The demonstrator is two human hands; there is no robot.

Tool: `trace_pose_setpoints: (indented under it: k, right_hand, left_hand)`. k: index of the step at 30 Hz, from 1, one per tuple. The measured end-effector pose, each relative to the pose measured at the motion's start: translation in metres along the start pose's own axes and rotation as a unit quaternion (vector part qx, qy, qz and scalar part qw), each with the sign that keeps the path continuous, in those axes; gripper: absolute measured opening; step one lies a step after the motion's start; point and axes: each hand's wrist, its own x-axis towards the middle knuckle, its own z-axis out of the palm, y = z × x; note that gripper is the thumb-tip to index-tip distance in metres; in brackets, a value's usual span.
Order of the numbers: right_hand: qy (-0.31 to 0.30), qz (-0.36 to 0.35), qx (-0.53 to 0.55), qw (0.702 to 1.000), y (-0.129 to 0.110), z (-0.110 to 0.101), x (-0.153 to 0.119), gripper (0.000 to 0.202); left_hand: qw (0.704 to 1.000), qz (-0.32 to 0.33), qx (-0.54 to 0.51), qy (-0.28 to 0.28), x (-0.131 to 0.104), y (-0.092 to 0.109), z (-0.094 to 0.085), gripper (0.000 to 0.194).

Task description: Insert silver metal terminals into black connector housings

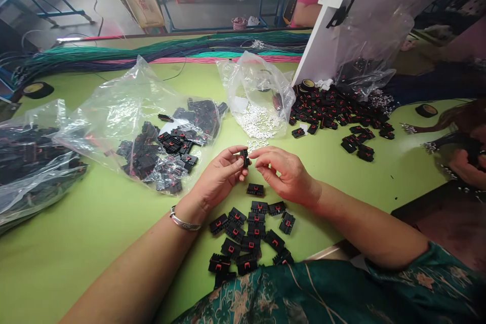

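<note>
My left hand (pixel 224 174) holds a small black connector (pixel 245 157) upright between thumb and fingers. Close on its right is my right hand (pixel 284 172), its index finger reaching to the connector's edge and its fingers curled; whether a tiny part is pinched there is too small to tell. Just below the hands lies a black connector with a red clip (pixel 255 190). Several more such connectors (pixel 256 218) are spread between my forearms. Beyond my hands, small white pieces (pixel 260 120) spill from a clear plastic bag (pixel 250 73).
Large clear bags of black connectors (pixel 144 154) (pixel 34 162) lie left. A connector pile (pixel 326 106) sits right, by a leaning white board (pixel 322 25). Bundled wires (pixel 152 50) run along the back. Another person's hand (pixel 469 167) shows at far right.
</note>
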Motion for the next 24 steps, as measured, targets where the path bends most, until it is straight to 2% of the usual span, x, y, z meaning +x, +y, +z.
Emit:
trace_pose_setpoints:
  k: [8,16,18,22,24]
  right_hand:
    - [-0.042,-0.021,-0.048,0.998,0.005,0.005,-0.005,0.016]
    - [-0.021,-0.017,-0.037,0.999,-0.004,0.013,-0.008,0.015]
    - [0.002,0.006,0.008,1.0,-0.003,0.013,-0.009,0.013]
    - [0.04,0.124,0.132,0.983,-0.004,0.008,-0.007,0.008]
    - [0.064,0.16,0.13,0.976,-0.005,0.004,-0.004,0.006]
  left_hand:
    - [1.0,-0.001,-0.004,0.007,0.002,0.0,-0.002,0.037]
    - [0.999,0.0,-0.044,0.008,0.0,0.002,-0.002,0.035]
    - [0.999,0.0,-0.044,0.004,0.0,0.002,-0.001,0.035]
    - [0.999,0.003,-0.03,-0.011,0.0,0.002,-0.002,0.035]
    - [1.0,0.004,-0.016,-0.014,0.0,0.002,-0.002,0.034]
